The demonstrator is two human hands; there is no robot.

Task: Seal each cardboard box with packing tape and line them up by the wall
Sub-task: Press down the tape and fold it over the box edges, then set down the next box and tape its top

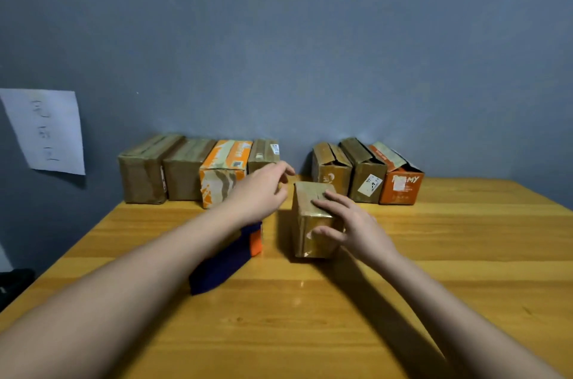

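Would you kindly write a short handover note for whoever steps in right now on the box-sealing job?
Right hand: grip on the near end of the taped box out on the table, thumb on its front face.
Left hand: open, reaching toward the gap in the row, holding nothing.
By the wall: four boxes on the left, tops closed and seemingly taped; three on the right with flaps open.
The blue-and-orange object lies under the left forearm; I cannot tell what it is.
Done: left four lined up; the held box looks sealed.
Left: place the held box in the row, seal the right three.
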